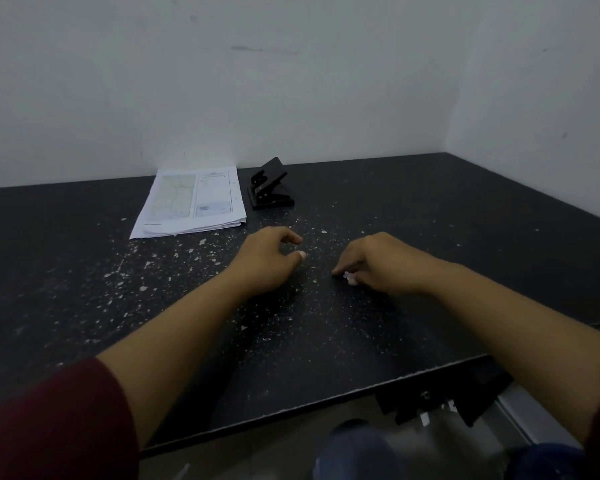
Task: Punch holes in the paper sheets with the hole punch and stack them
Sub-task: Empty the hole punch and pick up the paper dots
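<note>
A stack of printed paper sheets (191,202) lies flat at the back left of the black speckled table (430,237). Right beside the stack, on its right, stands the black hole punch (270,185) with its lever raised. My left hand (267,259) rests on the table in front of the punch, fingers loosely curled, holding nothing. A little to its right, my right hand (371,263) rests on the table, its fingers pinching small white paper scraps (350,278) against the surface. Both hands are well short of the sheets and the punch.
White walls meet in a corner behind the table at the right. Pale flecks dot the table's dark surface. The table's front edge (326,400) runs diagonally below my forearms, with a dark bracket under it and my knees below.
</note>
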